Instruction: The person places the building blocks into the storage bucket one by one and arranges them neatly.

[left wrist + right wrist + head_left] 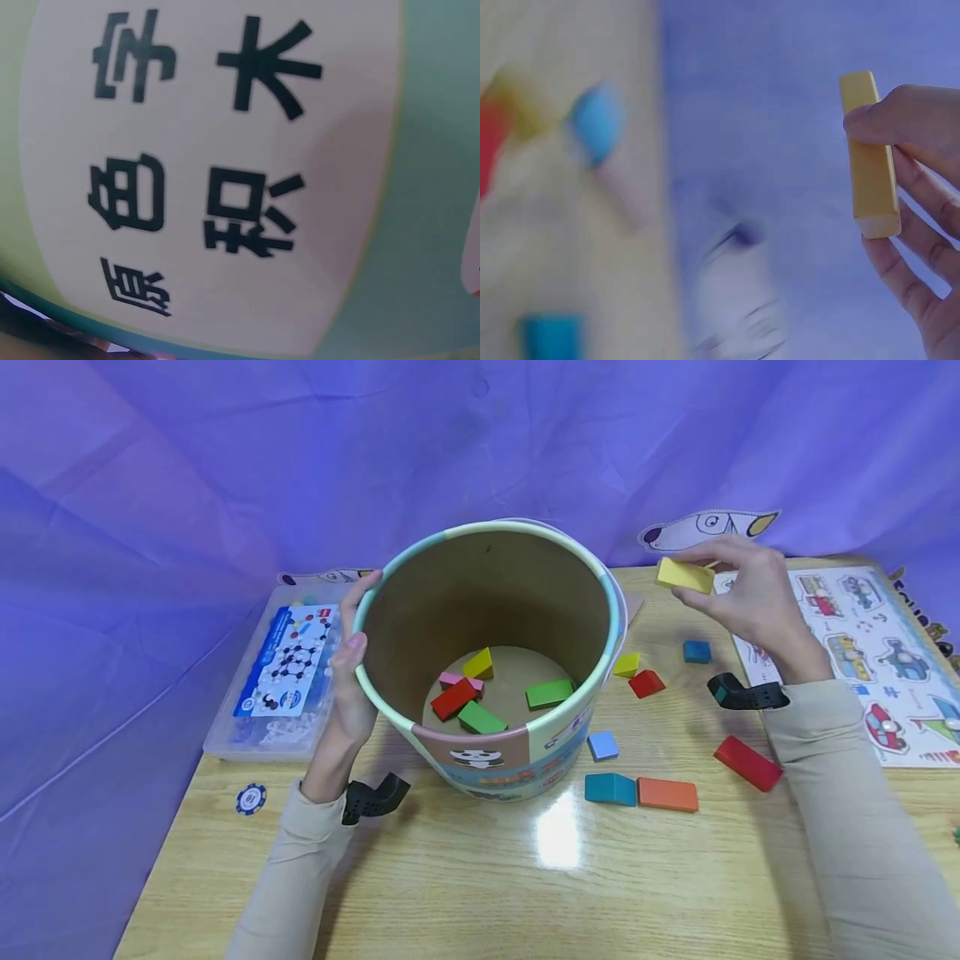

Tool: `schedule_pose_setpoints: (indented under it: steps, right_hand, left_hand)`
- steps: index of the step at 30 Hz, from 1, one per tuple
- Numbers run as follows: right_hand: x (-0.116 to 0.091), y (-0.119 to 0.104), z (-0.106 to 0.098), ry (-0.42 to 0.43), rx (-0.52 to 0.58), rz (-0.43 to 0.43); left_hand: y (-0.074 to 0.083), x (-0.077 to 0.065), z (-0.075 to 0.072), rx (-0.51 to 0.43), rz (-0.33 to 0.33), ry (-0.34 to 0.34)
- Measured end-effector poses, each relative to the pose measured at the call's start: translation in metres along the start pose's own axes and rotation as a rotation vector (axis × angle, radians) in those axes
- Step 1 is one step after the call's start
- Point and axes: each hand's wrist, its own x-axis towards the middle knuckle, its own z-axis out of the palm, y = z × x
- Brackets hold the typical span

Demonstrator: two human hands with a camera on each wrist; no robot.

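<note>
A large round bucket [480, 747] with a pastel rim and a panda picture stands on the table. My left hand [350, 685] rests against its left side, fingers and thumb spread at the rim; in the left wrist view the bucket wall [187, 150] with dark printed characters fills the picture. Inside lie several wooden blocks, among them a red block [453, 699], a green block [549, 694] and a yellow block [478, 663]. Right of the bucket, my right hand [750, 589] pinches a yellow rectangular block [871, 165] between thumb and fingers, above the table.
Loose blocks lie right of the bucket, including a teal block [611, 789], an orange block [667, 795] and a red block [748, 763]. A picture board [862, 635] lies at the right. At the left are a clear plastic case [292, 668] and a poker chip [251, 799].
</note>
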Motion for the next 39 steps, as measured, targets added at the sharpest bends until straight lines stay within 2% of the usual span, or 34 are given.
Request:
schedule_pose_setpoints:
  steps: [4,7,12,16,20,26,32,39]
  right_hand:
    - [0.008,-0.045,-0.018,0.083,0.075,-0.103]
    - [0.012,-0.079,-0.026,0.1,0.195,-0.209]
    - [0.014,-0.126,-0.024,0.016,0.38,-0.375]
    - [0.014,-0.15,-0.014,-0.049,0.401,-0.47]
    - [0.015,-0.16,-0.008,-0.109,0.352,-0.524]
    - [0.016,-0.163,-0.002,-0.167,0.366,-0.538]
    - [0.015,-0.163,0.004,-0.189,0.357,-0.557]
    - [0.005,-0.16,-0.008,-0.212,0.283,-0.576]
  left_hand:
    - [0.001,0.0,0.0,0.011,-0.001,-0.006]
    - [0.001,0.0,-0.001,0.019,-0.002,-0.003]
    - [0.0,-0.001,-0.002,0.025,-0.007,-0.008]
    - [-0.001,0.0,-0.002,0.036,-0.005,-0.005]
    - [-0.001,0.001,-0.002,0.037,-0.008,0.001]
    - [-0.003,0.002,-0.002,0.036,-0.016,-0.003]
    - [-0.004,0.002,-0.002,0.055,-0.015,-0.003]
    - [-0.005,0.002,-0.003,0.042,-0.012,-0.002]
